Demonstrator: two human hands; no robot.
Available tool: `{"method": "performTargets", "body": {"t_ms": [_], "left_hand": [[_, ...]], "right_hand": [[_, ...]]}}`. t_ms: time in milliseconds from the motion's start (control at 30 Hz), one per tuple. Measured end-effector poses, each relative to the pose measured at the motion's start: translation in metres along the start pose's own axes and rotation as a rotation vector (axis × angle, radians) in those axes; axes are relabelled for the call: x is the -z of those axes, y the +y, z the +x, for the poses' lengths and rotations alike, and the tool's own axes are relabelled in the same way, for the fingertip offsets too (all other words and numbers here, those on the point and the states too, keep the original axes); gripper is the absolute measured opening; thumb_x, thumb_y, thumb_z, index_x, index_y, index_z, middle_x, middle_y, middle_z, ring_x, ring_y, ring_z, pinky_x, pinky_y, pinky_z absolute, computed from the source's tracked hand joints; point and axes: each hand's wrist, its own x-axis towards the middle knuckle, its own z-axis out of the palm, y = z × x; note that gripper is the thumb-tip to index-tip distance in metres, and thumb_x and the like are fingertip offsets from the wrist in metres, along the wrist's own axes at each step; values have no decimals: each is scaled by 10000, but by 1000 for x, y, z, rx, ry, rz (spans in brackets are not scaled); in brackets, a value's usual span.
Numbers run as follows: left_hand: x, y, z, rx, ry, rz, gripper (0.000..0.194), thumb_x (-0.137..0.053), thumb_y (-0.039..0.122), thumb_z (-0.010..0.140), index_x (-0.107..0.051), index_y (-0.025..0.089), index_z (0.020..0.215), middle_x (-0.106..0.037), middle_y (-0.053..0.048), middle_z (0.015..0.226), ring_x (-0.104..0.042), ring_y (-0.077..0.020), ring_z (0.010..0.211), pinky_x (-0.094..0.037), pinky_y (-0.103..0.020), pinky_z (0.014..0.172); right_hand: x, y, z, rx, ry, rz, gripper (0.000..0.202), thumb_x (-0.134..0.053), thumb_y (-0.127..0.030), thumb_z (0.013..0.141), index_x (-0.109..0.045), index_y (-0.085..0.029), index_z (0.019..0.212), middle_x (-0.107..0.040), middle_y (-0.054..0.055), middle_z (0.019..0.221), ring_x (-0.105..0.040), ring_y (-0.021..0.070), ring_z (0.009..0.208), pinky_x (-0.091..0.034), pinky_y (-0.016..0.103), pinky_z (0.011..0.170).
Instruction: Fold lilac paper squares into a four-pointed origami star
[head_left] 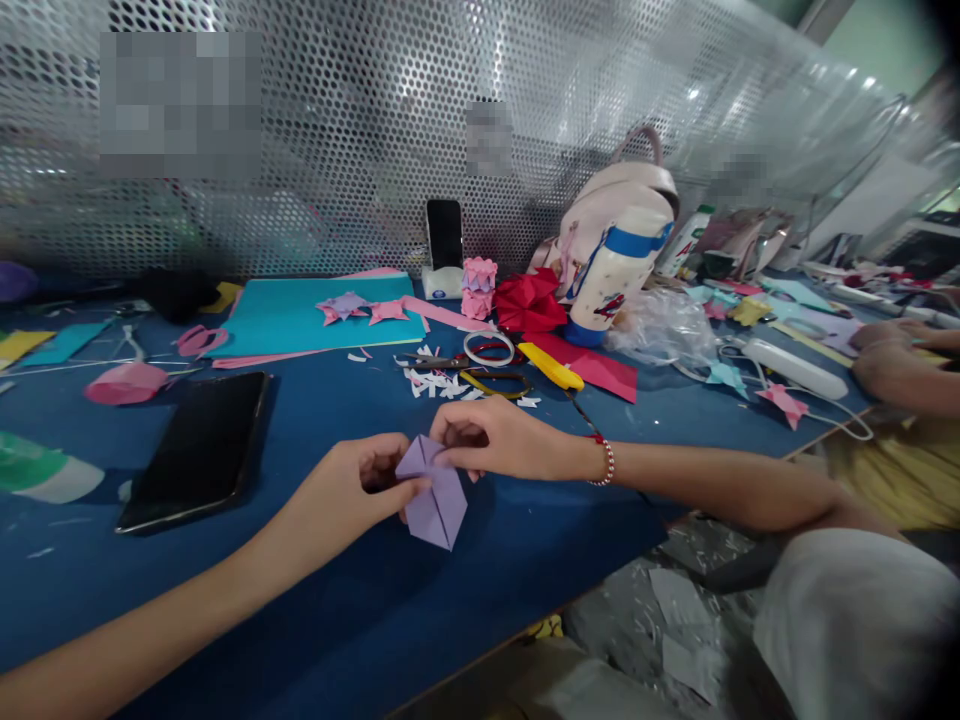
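A folded piece of purple paper (437,505) is held above the blue table, creased down its middle and pointed at the bottom. My left hand (367,485) pinches its left edge, with the thumb lying across the front. On the upper right edge, my right hand (495,438) grips the same paper between thumb and curled fingers; the fingertips behind it are hidden. Just beyond my right hand lie scissors (495,383) with dark and yellow handles, white paper scraps (435,382) and a yellow-handled cutter (553,366).
A tablet-like black phone (199,450) lies left of my hands. Teal sheets (315,318) with folded paper stars (345,307) are behind. A second phone (445,235) stands upright near a bottle (619,270) and a backpack (592,205). Another person's hands (900,365) are at far right.
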Motion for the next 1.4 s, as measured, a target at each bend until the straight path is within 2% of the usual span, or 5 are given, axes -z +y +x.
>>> {"method": "performTargets", "body": {"t_ms": [200,433,800,1167,1400], "left_hand": [[-3,13,-24,-299,174,396,310,-724,415,1294,-779,326,1585,-872,-94,1528,-838,-356,1394,-667,-480,1148],[-2,29,-32,-630,78,595,401,-491,117,1314,-841,247,1461,-950,6,1359,-855,-206,1209,-548,-346,1288],[-27,10,-63,-480,67,482,500,-495,65,1251,-815,296,1559,-918,14,1476,-809,-199,1439,-121,-371,1650],[-22,18,-56,-515,159,438,360,-672,202,1296,-855,249,1603,-932,-24,1413,-823,-211,1392,-346,-363,1591],[-30,9,-58,-505,133,494,283,-676,274,1307,-909,295,1467,-894,-5,1428,-780,-196,1404,-261,-321,1608]], "right_hand": [[4,19,-1,-3,21,-178,188,-909,-171,1115,-756,-232,1024,-762,-47,922,-676,156,858,-448,286,799],[4,31,2,78,-18,-218,67,-903,-245,1186,-837,-250,1198,-848,30,1212,-739,197,1037,-557,321,934],[5,40,-10,322,-51,-477,243,-688,-346,1360,-891,-285,1481,-816,127,1598,-766,249,1391,-648,423,1264],[8,41,-12,510,-31,-544,232,-686,-244,1343,-907,-232,1410,-795,144,1624,-719,231,1332,-637,349,1187],[8,38,-11,578,45,-556,238,-658,-265,1363,-888,-217,1326,-835,121,1483,-725,212,1209,-617,332,1113]]}}
